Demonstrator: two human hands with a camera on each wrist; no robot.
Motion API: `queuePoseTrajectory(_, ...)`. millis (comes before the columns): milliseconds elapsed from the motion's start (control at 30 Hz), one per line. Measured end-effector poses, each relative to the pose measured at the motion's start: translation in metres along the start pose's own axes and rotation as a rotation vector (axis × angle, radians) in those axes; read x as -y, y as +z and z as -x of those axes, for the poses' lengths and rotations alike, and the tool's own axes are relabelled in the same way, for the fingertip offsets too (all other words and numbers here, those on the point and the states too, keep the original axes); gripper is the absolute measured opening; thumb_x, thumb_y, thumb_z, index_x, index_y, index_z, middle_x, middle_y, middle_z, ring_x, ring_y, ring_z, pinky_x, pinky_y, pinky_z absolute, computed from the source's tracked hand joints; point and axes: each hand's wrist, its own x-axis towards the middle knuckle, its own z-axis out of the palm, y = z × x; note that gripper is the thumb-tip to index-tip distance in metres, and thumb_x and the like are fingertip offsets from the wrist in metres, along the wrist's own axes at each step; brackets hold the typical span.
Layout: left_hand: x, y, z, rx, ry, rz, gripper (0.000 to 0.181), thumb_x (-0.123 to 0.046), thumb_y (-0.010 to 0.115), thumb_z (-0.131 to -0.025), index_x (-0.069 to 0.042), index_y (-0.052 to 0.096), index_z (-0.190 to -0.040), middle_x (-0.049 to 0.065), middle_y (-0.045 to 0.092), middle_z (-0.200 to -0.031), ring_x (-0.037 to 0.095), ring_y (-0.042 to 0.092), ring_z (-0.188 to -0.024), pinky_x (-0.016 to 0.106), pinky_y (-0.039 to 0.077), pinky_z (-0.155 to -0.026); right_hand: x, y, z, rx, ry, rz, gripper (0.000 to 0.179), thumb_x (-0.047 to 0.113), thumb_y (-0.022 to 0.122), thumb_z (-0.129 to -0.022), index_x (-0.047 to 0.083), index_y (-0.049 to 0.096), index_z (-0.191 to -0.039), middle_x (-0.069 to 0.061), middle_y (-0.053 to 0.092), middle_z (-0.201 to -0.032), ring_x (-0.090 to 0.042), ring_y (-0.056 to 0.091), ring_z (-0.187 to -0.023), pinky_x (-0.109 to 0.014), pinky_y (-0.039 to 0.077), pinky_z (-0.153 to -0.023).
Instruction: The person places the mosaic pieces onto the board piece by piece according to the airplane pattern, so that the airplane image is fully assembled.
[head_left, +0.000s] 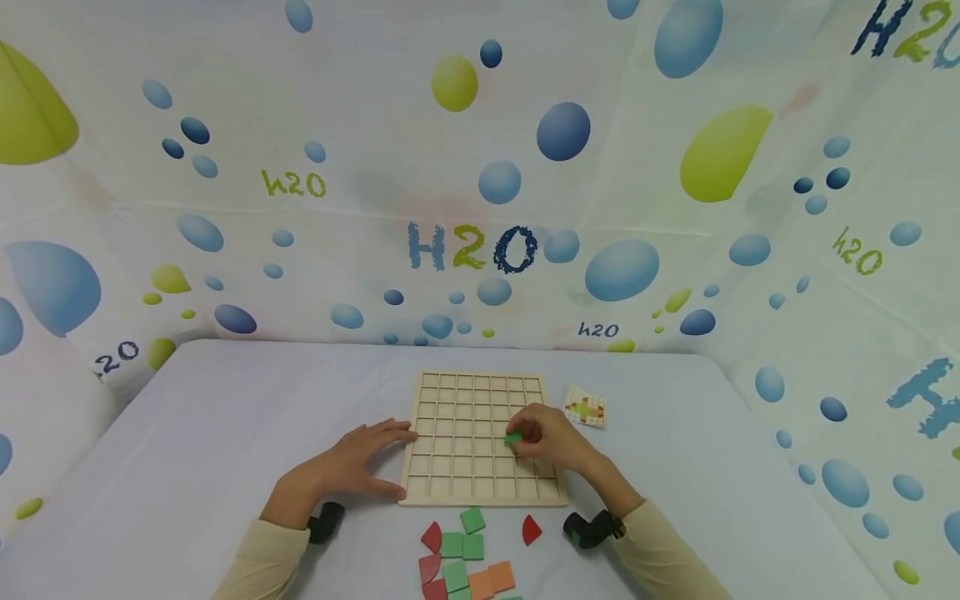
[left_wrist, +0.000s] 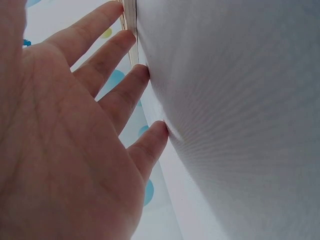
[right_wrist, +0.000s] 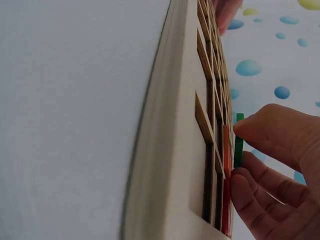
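A wooden grid board lies on the white table in front of the person. The right hand pinches a small green tile between thumb and fingers, close over the right part of the grid. Beneath these fingers, the right wrist view shows an orange piece and a red piece sitting in the board; in the head view the hand hides them. The left hand is spread along the board's left side, its thumb at the near corner and its fingertips at the edge.
Loose pieces lie before the board's near edge: green squares, orange squares, and red quarter-rounds, one red piece apart to the right. A small pattern card rests beside the board's far right. A printed cloth backdrop surrounds the table.
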Motion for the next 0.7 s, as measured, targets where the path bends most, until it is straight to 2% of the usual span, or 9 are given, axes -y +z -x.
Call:
queuePoseTrajectory(300, 0.0, 0.0, 0.001, 0.002, -0.003, 0.014, 0.075, -0.037, 0.083, -0.075, -0.006, 0.052, -0.137, 0.021, 0.043, -0.147, 0.045, 0.034, -0.137, 0.069, 0.02, -0.109, 0.0, 0.004, -0.006, -0.034, 0.06, 0.011, 0.012, 0.003, 0.073, -0.084, 0.004, 0.068, -0.096, -0.006, 0.063, -0.09, -0.011, 0.054, -0.073, -0.019, 0.048, -0.062)
queuePoseTrajectory(467, 0.0, 0.0, 0.001, -0.003, 0.001, 0.016, 0.075, -0.037, 0.083, -0.075, -0.006, 0.052, -0.136, 0.02, 0.044, -0.146, 0.045, 0.035, -0.137, 0.069, 0.02, -0.109, 0.0, 0.006, -0.01, -0.045, 0.084, 0.032, 0.009, 0.005, 0.073, -0.086, 0.007, 0.069, -0.094, -0.004, 0.066, -0.096, -0.011, 0.054, -0.077, -0.02, 0.049, -0.069)
queuePoseTrajectory(700, 0.001, 0.0, 0.001, -0.004, 0.002, 0.006, 0.076, -0.038, 0.083, -0.075, -0.006, 0.052, -0.137, 0.02, 0.044, -0.146, 0.044, 0.035, -0.137, 0.069, 0.02, -0.109, 0.003, 0.007, -0.014, -0.06, 0.083, 0.054, 0.007, 0.004, 0.073, -0.085, 0.006, 0.07, -0.091, -0.006, 0.069, -0.098, -0.017, 0.064, -0.087, -0.025, 0.055, -0.077)
